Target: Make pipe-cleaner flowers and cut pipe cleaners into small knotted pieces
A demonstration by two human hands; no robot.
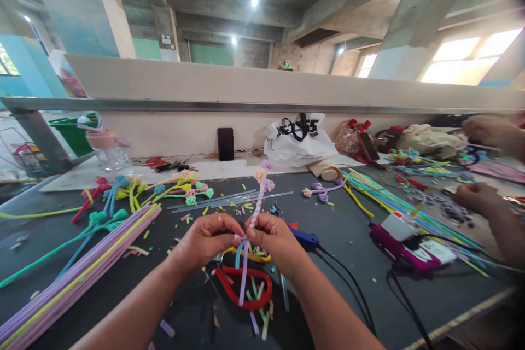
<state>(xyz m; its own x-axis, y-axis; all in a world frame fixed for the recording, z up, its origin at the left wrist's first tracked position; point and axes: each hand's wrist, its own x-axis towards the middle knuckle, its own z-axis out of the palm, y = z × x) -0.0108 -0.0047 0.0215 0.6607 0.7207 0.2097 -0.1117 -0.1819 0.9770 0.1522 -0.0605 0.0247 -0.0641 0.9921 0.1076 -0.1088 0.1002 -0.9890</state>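
Note:
Between my two hands stands a flower stem made of pipe cleaners (257, 210), twisted in pink, white and purple, with small peach and purple blossoms on top. My right hand (273, 238) pinches the stem low down between thumb and fingertips. Close beside it, my left hand (215, 238) is closed in a pinch on the strands at the stem's lower end. Loose lilac and blue pipe cleaner ends (243, 276) hang below the fingers. Under them on the dark table lies a thick red loop (266, 292) with cut scraps inside it.
Bundled pipe cleaners (86, 270) lie at left, more (410, 208) at right. A blue glue gun (305, 237) and a magenta one (404, 249) trail cords. Behind are a phone (225, 144), white bag (301, 142) and bottle (109, 156). A co-worker's hands (478, 198) are at right.

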